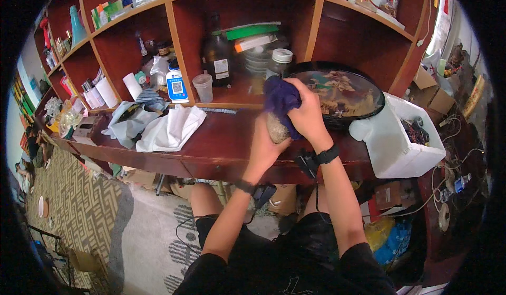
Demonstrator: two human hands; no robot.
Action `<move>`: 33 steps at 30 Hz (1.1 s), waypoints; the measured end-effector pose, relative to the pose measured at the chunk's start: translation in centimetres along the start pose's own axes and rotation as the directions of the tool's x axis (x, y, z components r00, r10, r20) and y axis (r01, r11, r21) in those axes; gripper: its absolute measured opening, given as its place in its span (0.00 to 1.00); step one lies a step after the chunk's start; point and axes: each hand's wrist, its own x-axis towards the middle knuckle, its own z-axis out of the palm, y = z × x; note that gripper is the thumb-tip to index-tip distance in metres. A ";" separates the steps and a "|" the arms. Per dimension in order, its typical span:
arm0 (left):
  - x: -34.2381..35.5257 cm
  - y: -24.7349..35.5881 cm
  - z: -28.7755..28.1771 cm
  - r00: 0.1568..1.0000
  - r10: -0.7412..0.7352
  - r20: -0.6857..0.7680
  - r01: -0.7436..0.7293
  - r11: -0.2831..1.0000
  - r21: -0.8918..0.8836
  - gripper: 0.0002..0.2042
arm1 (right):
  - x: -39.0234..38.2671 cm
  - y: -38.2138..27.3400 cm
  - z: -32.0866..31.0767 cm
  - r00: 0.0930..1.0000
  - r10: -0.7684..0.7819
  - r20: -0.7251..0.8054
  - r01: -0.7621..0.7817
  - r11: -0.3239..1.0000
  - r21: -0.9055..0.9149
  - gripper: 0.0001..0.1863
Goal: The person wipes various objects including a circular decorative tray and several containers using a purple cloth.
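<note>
Both hands are raised over the reddish-brown desk (232, 131). My left hand (265, 143) is closed round the lower part of a speckled beige-brown object (278, 128); its kind I cannot make out. A dark purple cloth (280, 99) covers the upper part of that object. Pressed against its side, my right hand (310, 117) grips the cloth with the fingers wrapped over it. Just behind the cloth stands a jar (281, 57) with a white lid. To the right, a round black-rimmed plate (342, 92) with a landscape picture leans in the shelf.
A white foam box (403, 155) with dark items stands at the desk's right end. White cloth (171, 129) and grey cloth (129, 123) lie on the left. A clear plastic cup (202, 88), a blue-labelled bottle (177, 84) and a dark bottle (218, 60) stand along the shelf.
</note>
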 end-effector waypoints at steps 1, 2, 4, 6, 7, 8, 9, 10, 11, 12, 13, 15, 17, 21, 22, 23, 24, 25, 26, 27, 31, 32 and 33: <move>-0.1 0.1 -0.1 1.000 -0.005 0.013 0.005 1.000 0.009 0.42 | -0.3 -0.4 0.2 0.999 0.016 -0.039 -0.018 0.999 -0.049 0.24; -0.2 0.2 -0.1 1.000 -0.028 0.010 0.028 1.000 0.000 0.41 | -0.4 -0.7 0.2 0.999 -0.020 -0.046 0.015 0.996 -0.091 0.23; -0.2 0.6 0.4 0.997 -0.078 0.010 0.078 0.997 -0.021 0.41 | -0.9 -1.1 -0.2 0.995 -0.085 -0.058 0.073 0.981 -0.178 0.23; -0.2 0.4 0.0 0.998 -0.065 0.020 0.066 0.998 -0.021 0.41 | -0.9 -1.5 -0.7 1.000 -0.019 0.019 0.021 0.994 -0.111 0.28; -0.1 0.4 -0.2 0.998 -0.056 0.026 0.056 0.998 -0.023 0.41 | -0.4 -1.5 -1.0 0.997 0.008 0.079 -0.002 0.997 -0.074 0.29; -0.1 0.5 -0.2 0.998 -0.054 0.026 0.055 0.997 -0.046 0.41 | -0.1 -1.2 -1.4 0.990 0.035 0.138 -0.029 0.999 -0.042 0.31; 0.0 0.7 -0.2 0.998 -0.053 0.025 0.054 0.996 -0.068 0.41 | 0.1 -0.9 -1.8 0.981 0.059 0.187 -0.076 0.994 0.085 0.32; 0.0 0.8 -0.1 0.999 -0.042 0.023 0.044 0.995 -0.091 0.41 | 0.1 -0.4 -2.4 0.971 0.069 0.230 -0.118 0.971 0.208 0.33; 0.5 0.6 -0.2 1.000 -0.022 0.016 0.024 0.991 -0.130 0.42 | 0.2 0.6 -2.9 0.957 0.116 0.265 -0.207 0.915 0.346 0.33; 0.1 0.7 -0.2 0.999 -0.038 0.018 0.039 0.996 -0.080 0.42 | -0.4 2.6 -2.7 0.927 0.237 0.292 -0.373 0.676 0.635 0.28; 0.0 0.4 0.0 0.999 -0.047 0.011 0.048 0.992 -0.115 0.41 | -0.7 2.1 -2.7 0.935 0.239 0.262 -0.355 0.616 0.703 0.26; 0.2 0.1 0.5 0.999 -0.043 0.009 0.044 0.991 -0.129 0.40 | -2.7 2.2 -3.5 0.918 0.374 0.134 -0.332 0.538 0.774 0.22; 0.2 0.4 0.6 0.999 0.000 -0.041 -0.003 0.998 -0.070 0.39 | -5.5 5.3 -2.4 0.865 0.501 -0.022 -0.305 0.561 0.769 0.22; 0.1 0.8 1.3 0.996 0.030 -0.082 -0.021 0.995 0.100 0.37 | -9.9 6.8 0.4 0.807 0.567 -0.165 -0.341 0.676 0.654 0.34; -0.1 0.8 0.8 0.994 0.043 -0.102 -0.026 0.986 0.162 0.36 | -9.2 4.1 1.7 0.915 0.378 -0.143 -0.260 0.821 0.508 0.38; -0.3 0.7 0.8 0.992 0.059 -0.109 -0.035 0.977 0.210 0.35 | -8.0 2.2 2.1 0.986 0.111 -0.122 -0.083 0.973 0.215 0.44; -0.3 0.9 0.6 0.991 0.076 -0.114 -0.045 0.965 0.257 0.35 | -7.5 1.5 2.4 0.996 -0.028 -0.084 0.023 0.997 -0.067 0.50; -0.2 0.4 0.7 0.989 0.108 -0.097 -0.079 0.961 0.263 0.32 | -7.1 0.9 2.9 0.993 0.007 -0.122 -0.021 0.992 -0.120 0.52; -0.3 1.4 0.8 0.992 0.019 -0.125 0.009 0.976 0.218 0.34 | -6.6 0.7 3.2 0.987 0.040 -0.159 -0.068 0.983 -0.173 0.53; -0.2 1.3 0.9 0.994 0.064 -0.093 -0.037 0.963 0.269 0.36 | -6.3 1.2 3.1 0.981 0.097 -0.168 -0.119 0.985 -0.127 0.53; -0.3 1.2 0.7 0.997 0.078 0.011 -0.077 0.933 0.353 0.41 | -6.1 3.4 2.3 0.970 0.196 -0.146 -0.193 0.981 0.036 0.52; -0.3 1.3 0.4 0.997 0.070 0.012 -0.071 0.958 0.277 0.41 | -6.3 4.3 1.8 0.971 0.197 -0.138 -0.188 0.979 0.075 0.52; -0.4 1.5 0.1 0.998 0.062 0.015 -0.064 0.978 0.198 0.41 | -7.3 5.7 1.6 0.962 0.241 -0.127 -0.220 0.962 0.161 0.51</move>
